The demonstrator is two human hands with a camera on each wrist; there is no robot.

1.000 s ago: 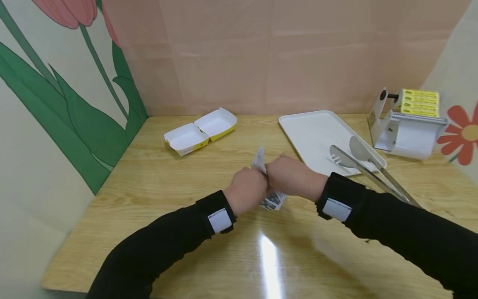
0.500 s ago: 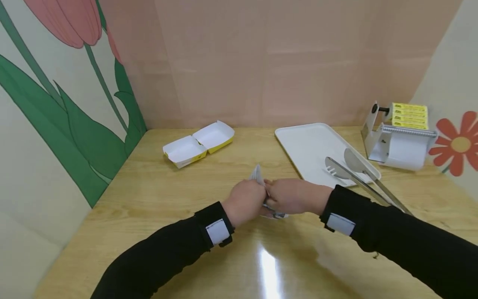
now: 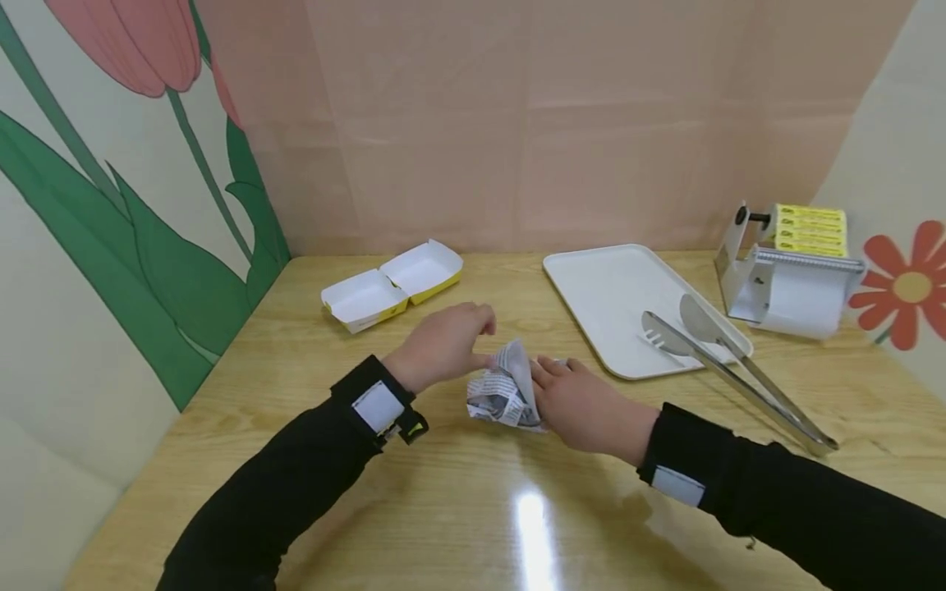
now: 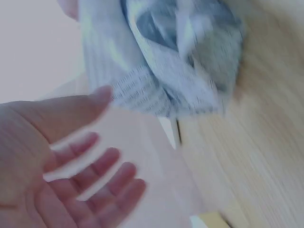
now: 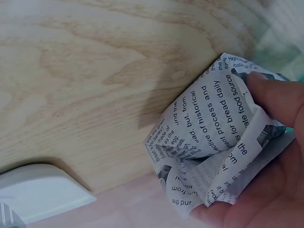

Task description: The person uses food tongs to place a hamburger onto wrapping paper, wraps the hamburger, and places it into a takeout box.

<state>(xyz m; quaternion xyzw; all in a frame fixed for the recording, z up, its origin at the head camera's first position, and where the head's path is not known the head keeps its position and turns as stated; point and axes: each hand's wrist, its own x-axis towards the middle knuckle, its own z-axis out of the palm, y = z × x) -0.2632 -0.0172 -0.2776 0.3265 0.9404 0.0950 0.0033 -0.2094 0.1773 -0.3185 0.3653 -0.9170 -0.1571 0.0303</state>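
Observation:
A folded bundle of newsprint-patterned paper [image 3: 502, 402] sits low over the wooden table, between both hands; whatever it wraps is hidden. My right hand [image 3: 587, 410] holds its right side. In the right wrist view the thumb presses one face of the paper [image 5: 204, 118] and the other fingers lie behind and below it. At the bundle's left is my left hand [image 3: 443, 345], fingers spread apart and raised off the paper. In the left wrist view, the thumb tip of that hand [image 4: 28, 147] meets the paper's edge while the other fingers touch nothing.
An unfolded white and yellow carton [image 3: 362, 297] stands at the back left. Right of the bundle lies a white tray [image 3: 591, 283], with metal tongs [image 3: 700, 318] resting across its corner. A label dispenser [image 3: 805, 291] with a yellow roll stands at the back right.
Both hands were gripping the paper close together. The left hand has since let go and moved left with its fingers spread. The right hand's fingers have flattened against the bundle, now more visible.

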